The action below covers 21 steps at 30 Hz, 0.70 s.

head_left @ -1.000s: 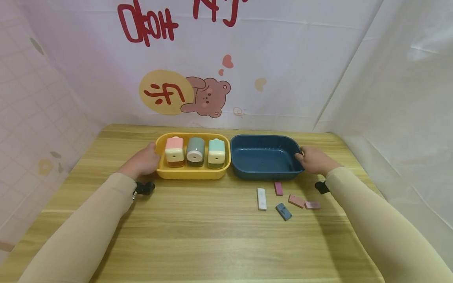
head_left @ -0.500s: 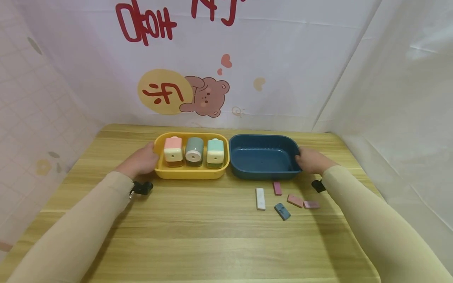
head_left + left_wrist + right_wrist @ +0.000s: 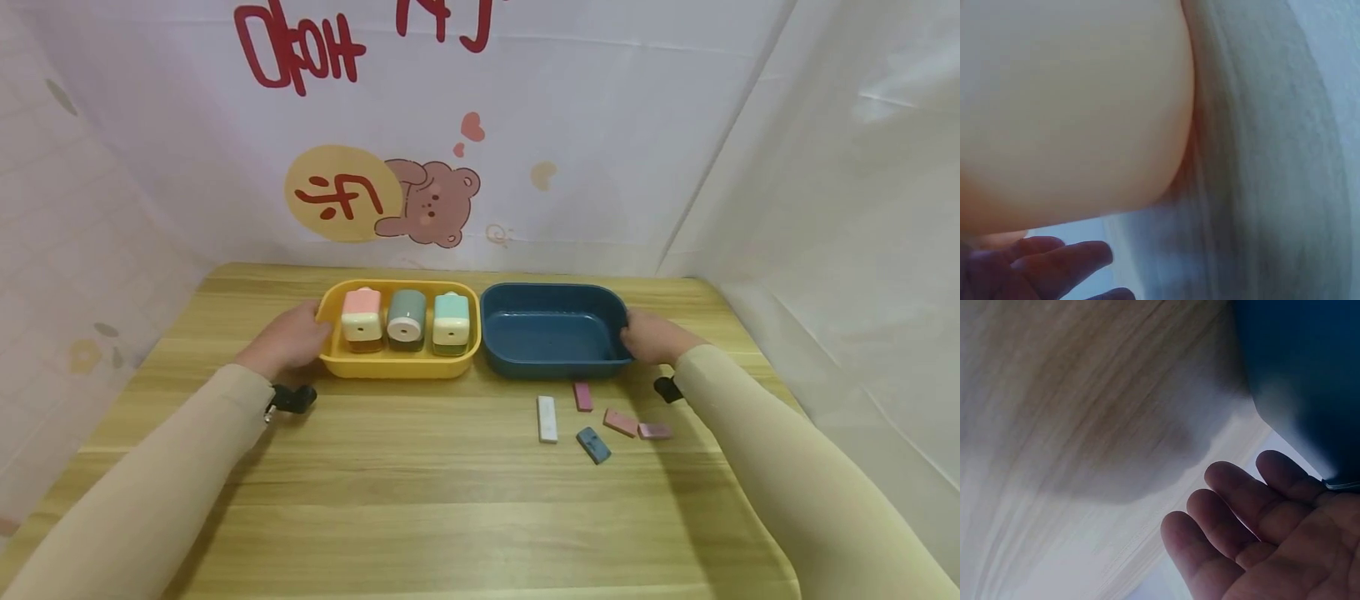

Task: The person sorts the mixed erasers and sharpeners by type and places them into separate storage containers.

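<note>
At the left end of a yellow bin (image 3: pixel 397 367), my left hand (image 3: pixel 294 335) holds the rim with the thumb over it. In the left wrist view, its other fingers (image 3: pixel 1066 265) hang loosely beside the outer wall. Three pencil sharpeners stand in the yellow bin: a pink one (image 3: pixel 362 321), a grey one (image 3: pixel 407 321) and a mint one (image 3: pixel 451 325). My right hand (image 3: pixel 654 337) pinches the right rim of a dark blue bin (image 3: pixel 555 368), thumb at the inner side. Below that rim, its remaining fingers (image 3: pixel 1235 494) extend away from the wall. Nothing lies inside the blue bin.
In front of the blue bin lie several small eraser-like blocks: a white one (image 3: pixel 547 419), a dark blue one (image 3: pixel 594 445) and pinkish ones (image 3: pixel 620 422). Behind the wooden table (image 3: pixel 420 500) hangs a printed white sheet (image 3: pixel 600 108); more sheeting flanks both sides.
The whole head view has drifted slightly left. Fingers of my right hand have closed in on the blue bin's rim. Bins, sharpeners and blocks keep their arrangement.
</note>
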Available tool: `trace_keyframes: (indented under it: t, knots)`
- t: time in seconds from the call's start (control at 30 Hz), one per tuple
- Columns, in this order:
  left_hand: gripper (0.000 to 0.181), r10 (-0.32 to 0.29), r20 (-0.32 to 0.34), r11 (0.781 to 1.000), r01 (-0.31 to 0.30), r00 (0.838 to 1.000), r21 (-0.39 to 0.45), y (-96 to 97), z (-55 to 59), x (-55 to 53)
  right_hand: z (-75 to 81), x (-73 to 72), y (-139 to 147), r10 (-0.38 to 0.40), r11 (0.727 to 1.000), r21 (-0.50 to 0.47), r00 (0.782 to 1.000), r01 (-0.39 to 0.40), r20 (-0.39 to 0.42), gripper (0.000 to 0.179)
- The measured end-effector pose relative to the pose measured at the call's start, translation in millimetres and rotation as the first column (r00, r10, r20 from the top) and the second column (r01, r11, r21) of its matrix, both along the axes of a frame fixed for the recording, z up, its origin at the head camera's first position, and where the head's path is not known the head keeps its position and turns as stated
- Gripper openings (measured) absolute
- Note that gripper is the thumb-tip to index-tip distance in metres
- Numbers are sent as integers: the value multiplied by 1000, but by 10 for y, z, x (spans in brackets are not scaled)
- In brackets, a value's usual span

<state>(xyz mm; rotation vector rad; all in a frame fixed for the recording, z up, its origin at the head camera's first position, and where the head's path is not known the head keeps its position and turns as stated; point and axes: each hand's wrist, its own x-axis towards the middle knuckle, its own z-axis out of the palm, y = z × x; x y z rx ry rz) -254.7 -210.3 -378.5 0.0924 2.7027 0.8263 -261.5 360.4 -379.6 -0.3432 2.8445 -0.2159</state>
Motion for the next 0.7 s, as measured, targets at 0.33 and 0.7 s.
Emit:
trace_keyframes:
  t: [0.33, 0.7]
  knots:
    - [82, 65, -148, 998, -66, 987, 0, 18, 171, 104, 94, 81, -93, -14, 1000, -2, 1000, 14, 19, 39]
    - [49, -50, -642, 995, 91, 765, 30, 623, 509, 480, 122, 99, -111, -27, 1000, 8, 999, 26, 32, 46]
